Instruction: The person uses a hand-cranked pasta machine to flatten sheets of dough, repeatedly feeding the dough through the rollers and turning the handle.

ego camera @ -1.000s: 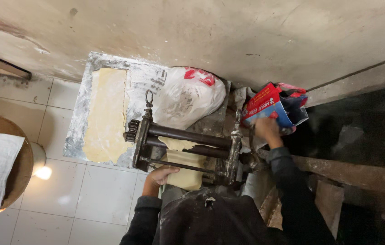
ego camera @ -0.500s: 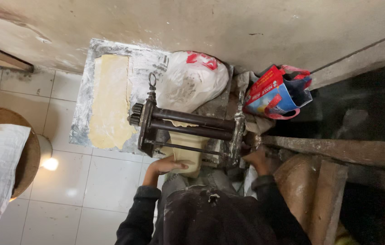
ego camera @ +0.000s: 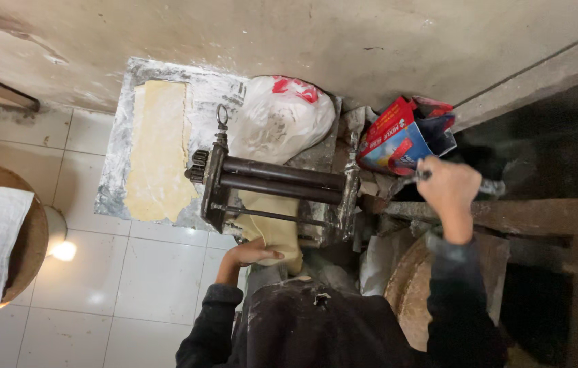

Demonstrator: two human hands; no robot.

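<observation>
Floured board (ego camera: 115, 170) holds a dough strip (ego camera: 158, 146). Left hand (ego camera: 251, 253) flat, open under dough sheet (ego camera: 272, 228) leaving roller machine (ego camera: 278, 184). Right hand (ego camera: 447, 192) fisted on crank handle (ego camera: 490, 185).

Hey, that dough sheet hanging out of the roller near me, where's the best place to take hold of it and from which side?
Take the dough sheet at its free lower end, from underneath on your own side, palm flat as the left hand has it now. It hangs limp and thin below the rollers, so a pinch would likely tear it; a broad supporting grip should not. The right hand grips the crank.
</observation>
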